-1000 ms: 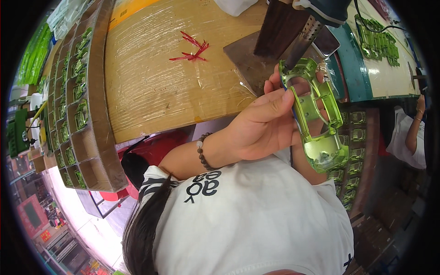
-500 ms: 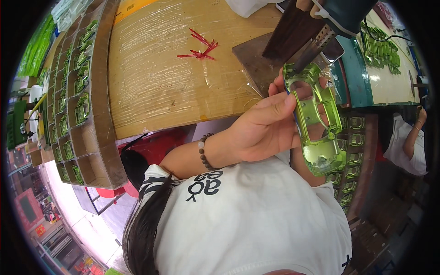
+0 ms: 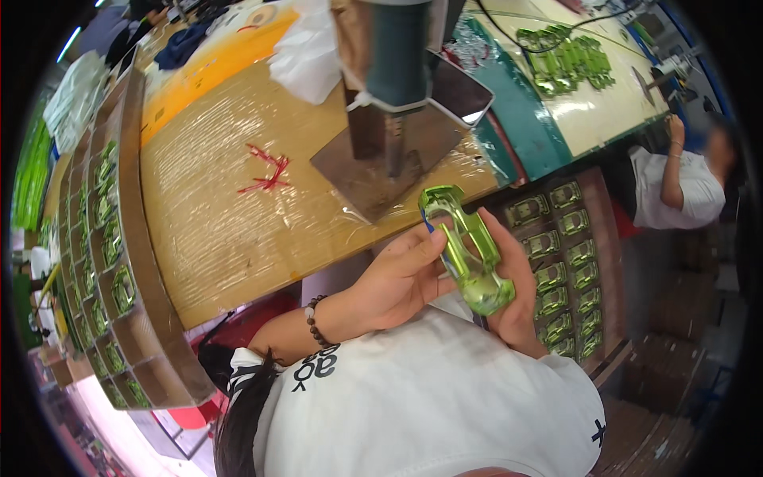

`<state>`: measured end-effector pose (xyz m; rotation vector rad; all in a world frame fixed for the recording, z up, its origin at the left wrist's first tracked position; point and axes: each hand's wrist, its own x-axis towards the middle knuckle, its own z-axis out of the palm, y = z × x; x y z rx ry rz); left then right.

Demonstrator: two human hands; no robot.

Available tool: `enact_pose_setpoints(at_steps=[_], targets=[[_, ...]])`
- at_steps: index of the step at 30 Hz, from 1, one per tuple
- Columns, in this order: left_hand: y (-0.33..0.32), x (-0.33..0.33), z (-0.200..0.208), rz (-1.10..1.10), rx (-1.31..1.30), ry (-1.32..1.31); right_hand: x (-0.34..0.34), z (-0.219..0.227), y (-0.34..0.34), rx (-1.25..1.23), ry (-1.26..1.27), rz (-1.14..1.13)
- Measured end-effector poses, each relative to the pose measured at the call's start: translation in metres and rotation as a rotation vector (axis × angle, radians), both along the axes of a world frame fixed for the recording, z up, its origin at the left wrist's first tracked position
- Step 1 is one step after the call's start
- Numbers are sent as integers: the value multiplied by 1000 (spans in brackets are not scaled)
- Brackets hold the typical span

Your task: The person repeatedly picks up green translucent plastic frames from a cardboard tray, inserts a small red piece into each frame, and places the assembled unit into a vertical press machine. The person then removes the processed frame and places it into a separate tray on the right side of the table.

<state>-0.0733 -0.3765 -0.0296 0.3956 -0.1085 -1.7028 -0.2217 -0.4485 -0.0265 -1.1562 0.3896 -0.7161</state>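
A person in a white shirt holds a shiny green toy car body (image 3: 467,253) in both hands, just in front of the workbench (image 3: 222,230), close to their chest. The left hand (image 3: 401,274) wraps its fingers against the car body's left side, thumb up near its front end. The right hand (image 3: 513,294) cups the shell from the right and beneath, fingers curled round its lower end. Both hands are closed on it. A dark bead bracelet (image 3: 314,318) sits on the left wrist.

Just beyond the car body, on the workbench, stands a press-like machine with a dark green cylinder (image 3: 397,52) above a flat metal plate (image 3: 373,171). Left of the plate, red marks (image 3: 266,171) show on the brown, film-covered benchtop. A white plastic bag (image 3: 306,52) lies near the machine's far side.

Along the bench's left edge runs a cardboard divider tray (image 3: 119,262) with green car bodies in its cells. To the right of the hands, lower down, a brown tray (image 3: 568,254) holds rows of the same green shells. Farther right, another person in white (image 3: 675,187) sits beside a table bearing a heap of green shells (image 3: 568,60).
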Motion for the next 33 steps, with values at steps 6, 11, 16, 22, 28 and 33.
enact_pose_setpoints(at_steps=[6,11,16,22,28,33], targets=[[-41,-14,8,59,-147,-413,-20,-12,-36,-819,295,-429],[-31,-10,10,-106,-130,-616,9,-10,-126,-1014,417,-708],[6,16,19,-266,-490,-1054,53,-13,-222,-1413,689,-618],[108,58,41,-169,-258,-1677,55,-21,-272,-1530,844,-596],[212,53,26,366,27,-1425,51,-23,-300,-1412,869,-599],[232,40,36,656,274,-1440,49,-14,-324,-1349,900,-633]])
